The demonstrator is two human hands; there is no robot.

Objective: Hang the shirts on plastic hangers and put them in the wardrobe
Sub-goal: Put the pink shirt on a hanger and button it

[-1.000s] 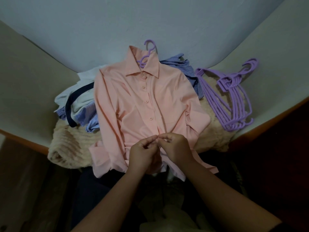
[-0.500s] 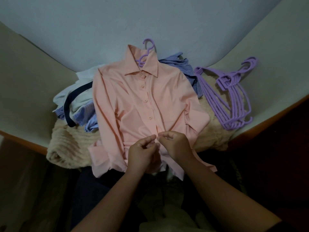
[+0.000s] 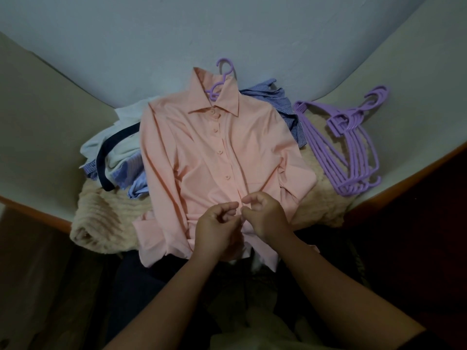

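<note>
The peach shirt lies flat, buttoned; left hand and right hand pinch its lower placket.

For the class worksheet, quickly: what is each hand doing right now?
Left hand: fingers curled, pinching the peach shirt at its lower placket.
Right hand: fingers curled, pinching the same placket from the other side.

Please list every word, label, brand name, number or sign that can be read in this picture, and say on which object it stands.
None can be read. The peach button-up shirt, the stack of purple plastic hangers and the pile of blue and white shirts show no print or tag; the plain wall carries no sign.
</note>
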